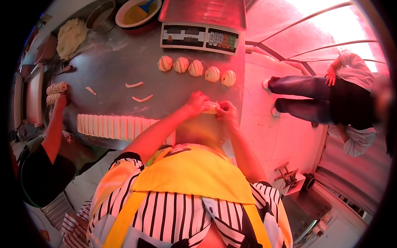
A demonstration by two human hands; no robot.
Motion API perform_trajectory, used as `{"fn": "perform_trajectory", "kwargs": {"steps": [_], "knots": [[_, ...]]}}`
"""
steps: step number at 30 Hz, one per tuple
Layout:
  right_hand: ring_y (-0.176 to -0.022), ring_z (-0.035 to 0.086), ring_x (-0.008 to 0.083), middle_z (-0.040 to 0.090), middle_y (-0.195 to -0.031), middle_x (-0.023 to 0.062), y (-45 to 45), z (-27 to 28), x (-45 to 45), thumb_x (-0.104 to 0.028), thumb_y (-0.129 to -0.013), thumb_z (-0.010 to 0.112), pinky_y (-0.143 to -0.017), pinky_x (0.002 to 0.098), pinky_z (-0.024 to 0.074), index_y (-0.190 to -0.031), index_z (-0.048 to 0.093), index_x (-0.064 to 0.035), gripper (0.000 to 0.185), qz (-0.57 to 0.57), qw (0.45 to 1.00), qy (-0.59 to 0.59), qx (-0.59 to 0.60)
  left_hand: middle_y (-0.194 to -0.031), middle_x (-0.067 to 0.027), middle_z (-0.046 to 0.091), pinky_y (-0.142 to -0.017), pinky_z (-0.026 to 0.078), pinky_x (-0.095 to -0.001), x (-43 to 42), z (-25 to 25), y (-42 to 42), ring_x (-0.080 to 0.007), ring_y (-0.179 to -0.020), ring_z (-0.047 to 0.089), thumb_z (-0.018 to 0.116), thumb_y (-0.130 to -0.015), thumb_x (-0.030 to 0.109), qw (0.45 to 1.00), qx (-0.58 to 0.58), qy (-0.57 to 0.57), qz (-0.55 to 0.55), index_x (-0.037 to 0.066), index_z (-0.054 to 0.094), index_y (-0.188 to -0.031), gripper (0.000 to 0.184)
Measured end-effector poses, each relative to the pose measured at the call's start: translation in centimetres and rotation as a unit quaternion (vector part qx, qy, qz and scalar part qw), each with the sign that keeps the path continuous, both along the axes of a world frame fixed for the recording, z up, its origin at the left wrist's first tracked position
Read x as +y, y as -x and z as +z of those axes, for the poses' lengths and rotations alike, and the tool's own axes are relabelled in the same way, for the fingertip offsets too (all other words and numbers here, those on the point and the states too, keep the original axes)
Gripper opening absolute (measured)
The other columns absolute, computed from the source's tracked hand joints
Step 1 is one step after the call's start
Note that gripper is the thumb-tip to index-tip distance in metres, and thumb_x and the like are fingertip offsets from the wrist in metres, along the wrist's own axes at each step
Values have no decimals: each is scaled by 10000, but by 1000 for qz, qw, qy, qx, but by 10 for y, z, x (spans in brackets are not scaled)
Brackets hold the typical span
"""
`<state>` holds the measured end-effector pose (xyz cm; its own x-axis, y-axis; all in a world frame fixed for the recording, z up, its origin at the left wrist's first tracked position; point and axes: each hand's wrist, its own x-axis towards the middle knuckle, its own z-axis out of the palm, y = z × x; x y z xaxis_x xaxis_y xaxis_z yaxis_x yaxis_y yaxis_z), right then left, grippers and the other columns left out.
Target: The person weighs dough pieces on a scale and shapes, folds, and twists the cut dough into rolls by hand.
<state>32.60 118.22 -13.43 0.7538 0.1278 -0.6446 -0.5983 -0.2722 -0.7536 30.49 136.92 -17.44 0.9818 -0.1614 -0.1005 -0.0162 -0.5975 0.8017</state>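
Note:
My left hand (196,103) and my right hand (227,112) grip the two ends of a short strip of dough (211,108), held near the right edge of the metal table. The fingers of both hands are closed on it. Beyond them sits a row of several coiled dough rolls (195,68), each with a ridged, wound surface. To the left of my left forearm lies a long row of cut dough strips (115,126), side by side; my arm hides part of it. Thin dough scraps (142,98) are scattered on the table (107,78).
A digital scale (200,38) with a tray stands at the back. Beside it are a bowl (136,15) with a blue-handled tool, a metal pan (101,16) and a dough lump (71,38). At left, a co-worker's hand (61,101) touches ridged dough pieces (53,93). Another person (326,93) stands right.

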Motion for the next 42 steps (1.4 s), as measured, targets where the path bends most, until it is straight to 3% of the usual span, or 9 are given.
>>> {"fn": "perform_trajectory", "kwargs": {"steps": [7, 16, 19, 22, 23, 25, 31, 34, 42], "knots": [[-725, 566, 138, 548, -921, 53, 11, -1, -5, -73, -726, 693, -655, 266, 476, -937, 610, -45, 229, 125, 950, 66, -280, -942, -128, 511, -813, 420, -397, 4, 29, 14, -330, -924, 492, 743, -636, 75, 992, -101, 78, -14, 59, 533, -881, 323], [-725, 575, 232, 571, -833, 97, 6, -26, -3, -86, -727, 682, -654, 323, 475, -930, 607, -82, 216, 177, 925, 102, -322, -863, -127, 527, -737, 427, -416, 3, 2, 1, -337, -815, 518, 687, -664, 138, 991, -114, 24, -61, 58, 531, -885, 283], [-719, 540, 163, 550, -810, 85, 3, -54, -16, -48, -744, 662, -639, 295, 467, -954, 591, -65, 223, 219, 888, 74, -398, -821, -139, 537, -709, 427, -437, 2, 3, 5, -346, -769, 519, 699, -664, 187, 968, -185, -50, -161, 59, 546, -856, 277], [-732, 556, 162, 572, -809, 69, 13, -33, -14, -129, -738, 711, -664, 286, 479, -958, 604, -50, 257, 202, 900, 90, -376, -833, -161, 554, -708, 437, -431, 9, 10, 7, -349, -802, 524, 746, -667, 232, 979, -90, 20, -183, 42, 584, -881, 330], [-736, 562, 161, 580, -809, 64, 13, -14, -11, -156, -736, 728, -673, 283, 483, -960, 609, -45, 277, 170, 932, 54, -317, -823, -118, 563, -690, 447, -363, 10, 35, 3, -258, -765, 543, 754, -685, 234, 987, 32, 64, -142, 40, 582, -880, 324], [-738, 551, 123, 586, -849, 29, 12, 35, -4, -211, -820, 670, -654, 242, 473, -990, 580, -44, 255, 20, 986, -163, -39, -817, -49, 555, -682, 442, -285, 13, 89, 4, -146, -745, 528, 748, -712, 216, 946, 220, 231, -53, 40, 572, -890, 306], [-769, 552, 88, 578, -908, 5, 1, 42, 3, -250, -868, 619, -636, 219, 463, -1005, 545, -71, 237, 62, 965, -254, -11, -836, 3, 542, -692, 431, -243, 15, 81, 18, -74, -775, 492, 678, -792, 167, 906, 207, 368, 19, 45, 556, -918, 213], [-677, 558, 112, 570, -848, 19, 2, 76, 14, -277, -891, 577, -590, 242, 480, -1014, 552, -64, 246, -31, 935, -354, 13, -823, 17, 519, -677, 421, -230, 20, 81, 15, -69, -777, 482, 675, -811, 178, 905, 138, 403, 10, 59, 550, -915, 201], [-797, 545, 94, 545, -830, 2, -14, 95, 29, -143, -844, 626, -692, 243, 456, -892, 531, -73, 127, 70, 943, -323, 31, -1025, -21, 567, -813, 458, -268, 28, 106, 26, -110, -937, 554, 693, -781, 118, 887, 161, 431, 33, 36, 512, -1112, 386]]}}
